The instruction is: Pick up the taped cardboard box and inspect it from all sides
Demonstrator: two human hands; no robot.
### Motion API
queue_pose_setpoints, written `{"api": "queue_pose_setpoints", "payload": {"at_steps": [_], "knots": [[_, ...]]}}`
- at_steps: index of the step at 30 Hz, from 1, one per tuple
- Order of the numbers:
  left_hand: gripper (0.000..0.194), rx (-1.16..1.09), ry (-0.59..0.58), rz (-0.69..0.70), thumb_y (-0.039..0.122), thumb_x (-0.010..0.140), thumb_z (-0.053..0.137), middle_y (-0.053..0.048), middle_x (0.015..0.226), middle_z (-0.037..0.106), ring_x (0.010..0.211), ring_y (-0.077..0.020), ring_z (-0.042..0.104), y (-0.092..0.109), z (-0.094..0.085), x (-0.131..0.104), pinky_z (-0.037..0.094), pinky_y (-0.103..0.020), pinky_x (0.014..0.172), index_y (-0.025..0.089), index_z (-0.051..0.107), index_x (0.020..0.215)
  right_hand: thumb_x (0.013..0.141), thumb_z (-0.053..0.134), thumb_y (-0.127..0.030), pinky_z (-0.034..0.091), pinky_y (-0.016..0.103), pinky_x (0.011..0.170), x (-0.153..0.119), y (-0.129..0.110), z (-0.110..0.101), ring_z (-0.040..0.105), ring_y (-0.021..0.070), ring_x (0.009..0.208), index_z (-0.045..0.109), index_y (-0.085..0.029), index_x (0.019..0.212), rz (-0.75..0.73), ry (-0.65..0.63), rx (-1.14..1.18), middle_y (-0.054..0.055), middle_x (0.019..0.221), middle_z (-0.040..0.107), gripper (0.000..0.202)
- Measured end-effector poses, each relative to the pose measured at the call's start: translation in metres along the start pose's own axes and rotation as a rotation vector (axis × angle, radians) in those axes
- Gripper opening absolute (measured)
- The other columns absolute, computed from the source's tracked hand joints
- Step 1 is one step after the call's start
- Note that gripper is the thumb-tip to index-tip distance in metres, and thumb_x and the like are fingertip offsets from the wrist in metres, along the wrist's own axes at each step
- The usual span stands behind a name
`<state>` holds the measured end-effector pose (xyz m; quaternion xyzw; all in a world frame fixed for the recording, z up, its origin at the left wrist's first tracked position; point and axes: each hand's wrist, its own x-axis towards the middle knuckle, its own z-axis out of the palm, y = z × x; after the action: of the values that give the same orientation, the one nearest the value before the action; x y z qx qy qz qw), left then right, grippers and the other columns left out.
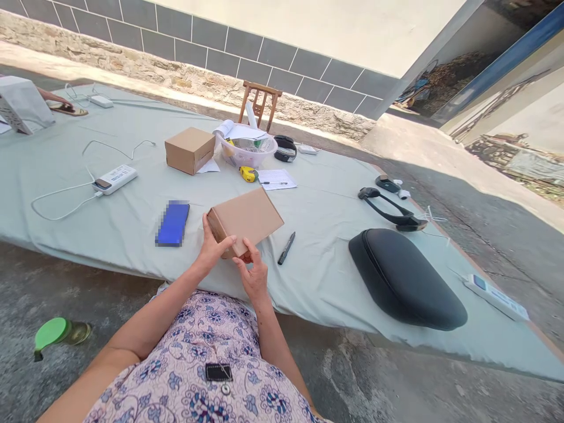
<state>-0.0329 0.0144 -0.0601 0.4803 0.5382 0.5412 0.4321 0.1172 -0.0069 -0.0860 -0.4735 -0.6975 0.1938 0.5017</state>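
Observation:
A brown cardboard box [251, 216] is tilted at the near side of the cloth-covered table, between both hands. My left hand [213, 247] is closed around its left end, thumb on the top edge. At the near corner, my right hand [252, 271] pinches the box's edge between thumb and fingers. The underside of the box is hidden. A black marker pen [286, 248] lies just right of the box. To the left of it rests a phone [173, 223] with a blue screen, partly blurred out.
Behind are another cardboard box [189, 150], a pink basket [249, 154], a yellow tape measure [249, 174] and paper [278, 180]. A white power bank [115, 179] with cable lies left. A black case [405, 279] and headset [392, 214] sit right. Another person's hand [59, 98] shows far left.

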Motion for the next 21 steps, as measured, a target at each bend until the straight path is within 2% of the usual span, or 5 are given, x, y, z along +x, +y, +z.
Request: {"api": "queue_pose_setpoints", "payload": {"at_steps": [5, 11, 14, 17, 21], "knots": [[0.111, -0.114, -0.12, -0.011, 0.045, 0.08, 0.067, -0.009, 0.167, 0.021, 0.151, -0.0278, 0.031, 0.011, -0.009, 0.002, 0.035, -0.045, 0.12, 0.029, -0.008, 0.16, 0.089, 0.06, -0.055, 0.058, 0.033, 0.071, 0.006, 0.007, -0.017, 0.067, 0.0193, 0.069, 0.05, -0.019, 0.141, 0.083, 0.085, 0.01, 0.002, 0.077, 0.07, 0.065], [0.106, -0.133, -0.25, 0.013, 0.051, 0.08, 0.063, -0.009, 0.165, 0.029, 0.144, -0.0319, 0.041, 0.015, -0.024, 0.007, 0.048, -0.045, 0.109, 0.03, -0.003, 0.161, 0.084, 0.062, -0.062, 0.053, 0.029, 0.068, 0.012, 0.019, -0.043, 0.065, 0.0166, 0.065, 0.036, -0.014, 0.15, 0.308, 0.339, 0.066, -0.001, 0.073, 0.068, 0.085], [0.107, -0.14, -0.308, 0.0, 0.053, 0.079, 0.062, -0.009, 0.165, 0.03, 0.143, -0.0338, 0.042, 0.016, -0.031, 0.009, 0.051, -0.043, 0.104, 0.03, -0.001, 0.161, 0.083, 0.061, -0.065, 0.051, 0.028, 0.067, 0.014, 0.022, -0.055, 0.061, 0.015, 0.059, 0.043, -0.012, 0.145, 0.364, 0.405, 0.089, -0.003, 0.066, 0.064, 0.083], [0.103, -0.158, -0.36, -0.043, 0.054, 0.08, 0.06, -0.008, 0.162, 0.035, 0.14, -0.034, 0.044, 0.018, -0.038, 0.011, 0.052, -0.041, 0.097, 0.034, -0.001, 0.161, 0.083, 0.058, -0.068, 0.049, 0.028, 0.066, 0.015, 0.023, -0.064, 0.058, 0.0146, 0.057, 0.059, -0.011, 0.128, 0.389, 0.424, 0.067, -0.005, 0.059, 0.059, 0.073], [0.094, -0.2, -0.373, -0.155, 0.057, 0.083, 0.057, -0.006, 0.154, 0.046, 0.132, -0.0324, 0.049, 0.018, -0.041, 0.012, 0.052, -0.036, 0.086, 0.039, 0.007, 0.16, 0.084, 0.054, -0.071, 0.048, 0.03, 0.068, 0.014, 0.028, -0.07, 0.057, 0.0162, 0.065, 0.07, -0.013, 0.107, 0.357, 0.43, -0.027, 0.002, 0.069, 0.064, 0.064]]}}
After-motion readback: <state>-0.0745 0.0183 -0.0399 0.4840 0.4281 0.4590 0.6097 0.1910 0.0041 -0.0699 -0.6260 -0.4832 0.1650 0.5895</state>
